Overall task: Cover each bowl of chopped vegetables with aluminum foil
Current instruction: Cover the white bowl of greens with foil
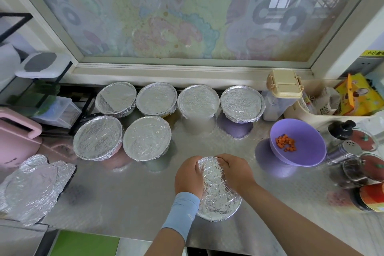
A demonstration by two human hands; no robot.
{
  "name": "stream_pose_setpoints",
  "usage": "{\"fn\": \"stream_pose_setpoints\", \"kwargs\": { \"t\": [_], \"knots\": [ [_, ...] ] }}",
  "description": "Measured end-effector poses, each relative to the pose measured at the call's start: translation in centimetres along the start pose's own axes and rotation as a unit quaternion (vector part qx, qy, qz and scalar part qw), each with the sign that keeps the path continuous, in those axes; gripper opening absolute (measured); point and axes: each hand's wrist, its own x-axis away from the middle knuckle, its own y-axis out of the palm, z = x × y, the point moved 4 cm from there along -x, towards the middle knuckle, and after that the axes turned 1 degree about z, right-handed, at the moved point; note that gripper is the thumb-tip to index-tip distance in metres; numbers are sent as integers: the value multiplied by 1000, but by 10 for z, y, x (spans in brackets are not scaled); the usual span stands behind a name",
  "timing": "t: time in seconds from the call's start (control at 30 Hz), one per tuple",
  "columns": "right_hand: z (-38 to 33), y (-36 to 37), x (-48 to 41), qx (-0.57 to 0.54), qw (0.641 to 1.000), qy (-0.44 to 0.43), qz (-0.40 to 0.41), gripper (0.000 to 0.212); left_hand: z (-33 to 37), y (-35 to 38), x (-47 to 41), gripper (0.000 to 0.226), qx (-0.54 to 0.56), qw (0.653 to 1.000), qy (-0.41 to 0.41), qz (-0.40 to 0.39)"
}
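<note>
Toward the near edge of the tabletop (124, 193), just right of centre: near bowl (220, 203), wrapped all over in crinkled foil (214, 174) and cupped between both hands. On its left side, left hand (188, 174), blue sleeve (180, 212) at the wrist, grip curled over the far-left rim, fingers pressed into the foil. Opposite, right hand (235, 170), grip likewise curled round the far-right rim, fingertips close to those of the other hand at the far edge. Contents hidden under the wrap.

Behind and to the left, apart from the hands: front pair (147, 137) of foil-covered bowls, side by side. Farther back, along the foot of the window (166, 16): back row (198, 100) of four more covered bowls, nearly touching one another.

To the right, near the covered row's last bowl: purple bowl (305, 151), uncovered, tilted toward the camera, with a small heap of orange carrot cubes (285, 142) inside.

At the far left edge: loose foil sheets (35, 181), rumpled and stacked, just in front of a pink appliance (16, 137). At the right edge: cluster of jars (357, 164), and behind the purple bowl a beige box (284, 83) with a latched lid.
</note>
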Motion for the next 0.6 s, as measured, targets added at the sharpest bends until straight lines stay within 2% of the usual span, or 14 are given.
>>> {"fn": "stream_pose_setpoints", "kwargs": {
  "t": [0.07,0.13,0.23,0.33,0.6],
  "knots": [
    [-1,-1,-2,11,1000,-7,2,23,3,-2,-1,40,-53,997,53,-3],
    [-1,-2,-3,34,999,-21,-1,27,8,1,-1,45,-99,984,143,-28],
    [-8,3,8,137,985,-100,30,42,8,12,6,54,-163,957,220,-94],
    [-13,18,26,219,957,-180,57,51,0,19,11,55,-232,941,229,-94],
    [-13,16,26,247,960,-133,8,59,4,16,8,53,-233,948,205,-75]
  ]
}}
